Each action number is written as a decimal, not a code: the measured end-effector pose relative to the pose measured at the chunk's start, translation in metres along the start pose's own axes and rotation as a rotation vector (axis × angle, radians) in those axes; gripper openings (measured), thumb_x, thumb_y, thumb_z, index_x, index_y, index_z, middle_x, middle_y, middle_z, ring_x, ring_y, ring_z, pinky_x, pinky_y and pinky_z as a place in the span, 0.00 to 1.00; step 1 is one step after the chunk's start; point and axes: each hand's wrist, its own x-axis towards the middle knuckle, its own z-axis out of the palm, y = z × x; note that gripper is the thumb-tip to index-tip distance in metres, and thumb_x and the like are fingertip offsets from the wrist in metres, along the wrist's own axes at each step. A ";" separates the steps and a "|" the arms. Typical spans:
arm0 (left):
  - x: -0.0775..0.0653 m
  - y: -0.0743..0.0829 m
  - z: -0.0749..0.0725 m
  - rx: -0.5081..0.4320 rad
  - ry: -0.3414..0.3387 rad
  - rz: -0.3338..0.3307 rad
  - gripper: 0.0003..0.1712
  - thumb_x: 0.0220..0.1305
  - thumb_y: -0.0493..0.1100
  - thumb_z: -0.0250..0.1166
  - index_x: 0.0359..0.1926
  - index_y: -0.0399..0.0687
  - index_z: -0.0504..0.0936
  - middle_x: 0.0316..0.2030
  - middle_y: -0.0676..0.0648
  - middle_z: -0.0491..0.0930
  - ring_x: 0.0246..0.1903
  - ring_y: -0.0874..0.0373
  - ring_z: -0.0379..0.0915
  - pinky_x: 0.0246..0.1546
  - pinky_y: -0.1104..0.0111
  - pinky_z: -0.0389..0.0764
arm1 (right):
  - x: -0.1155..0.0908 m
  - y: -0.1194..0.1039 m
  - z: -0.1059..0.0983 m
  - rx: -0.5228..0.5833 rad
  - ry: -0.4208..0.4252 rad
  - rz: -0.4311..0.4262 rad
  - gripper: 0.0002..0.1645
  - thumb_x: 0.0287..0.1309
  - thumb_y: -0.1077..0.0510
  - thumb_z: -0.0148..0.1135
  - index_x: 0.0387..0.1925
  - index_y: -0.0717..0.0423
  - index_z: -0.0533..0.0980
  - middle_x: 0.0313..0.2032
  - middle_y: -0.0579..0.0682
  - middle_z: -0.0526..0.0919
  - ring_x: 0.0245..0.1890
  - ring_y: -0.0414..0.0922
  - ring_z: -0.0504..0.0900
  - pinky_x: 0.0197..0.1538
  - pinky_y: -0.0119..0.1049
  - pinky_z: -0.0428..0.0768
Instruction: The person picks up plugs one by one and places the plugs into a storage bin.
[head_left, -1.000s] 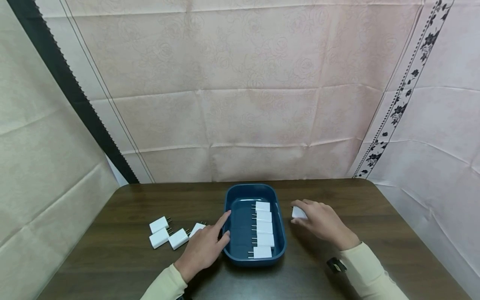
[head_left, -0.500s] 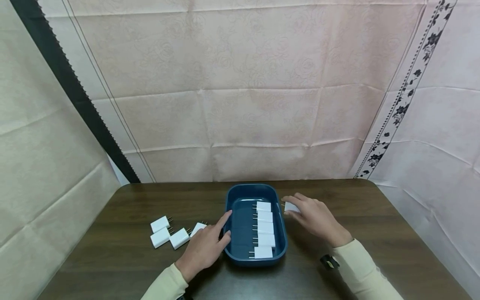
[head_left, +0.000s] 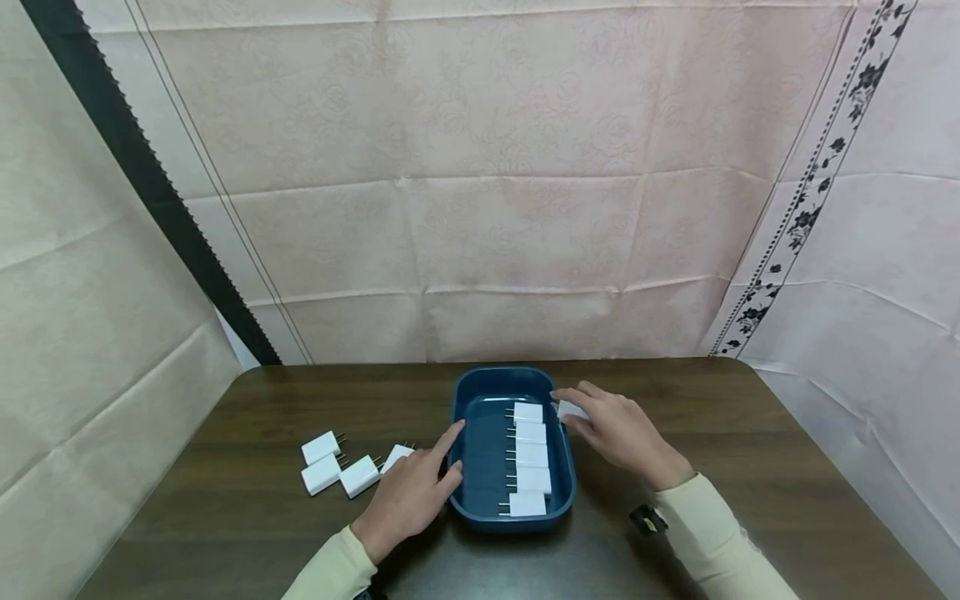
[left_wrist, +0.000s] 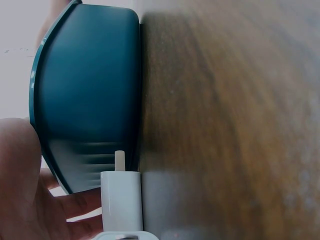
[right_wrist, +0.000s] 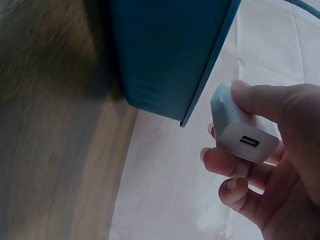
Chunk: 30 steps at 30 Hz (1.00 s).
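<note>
Between the fingers and thumb of my right hand [head_left: 621, 432] is a white USB wall charger [right_wrist: 236, 127]; its USB port faces the right wrist camera. The hand is at the right rim of a blue plastic tray [head_left: 501, 526], with the charger raised to rim height. Inside the tray, along its right side, several white chargers [head_left: 531, 455] form a column, prongs pointing left. My left hand [head_left: 408, 492] rests at the tray's left rim, index finger and thumb extended against it. Under that hand, a charger [left_wrist: 121, 200] stands close to the tray wall.
Several more white chargers [head_left: 321, 474] lie loosely on the brown wooden table [head_left: 225, 517], left of the tray. One [head_left: 395, 457] is partly covered by my left hand. Pale cloth [head_left: 517, 233] hangs behind the table and at both sides.
My right hand has moved left with its charger, from the table's right side to the tray's right rim. My left hand and the chargers in the tray have stayed in place.
</note>
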 end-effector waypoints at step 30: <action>0.000 0.000 0.000 0.000 -0.006 -0.006 0.35 0.75 0.54 0.53 0.79 0.63 0.57 0.17 0.54 0.69 0.19 0.59 0.65 0.21 0.65 0.62 | 0.019 -0.016 0.015 0.027 -0.004 -0.078 0.28 0.64 0.61 0.65 0.65 0.46 0.75 0.42 0.46 0.81 0.27 0.34 0.72 0.31 0.23 0.76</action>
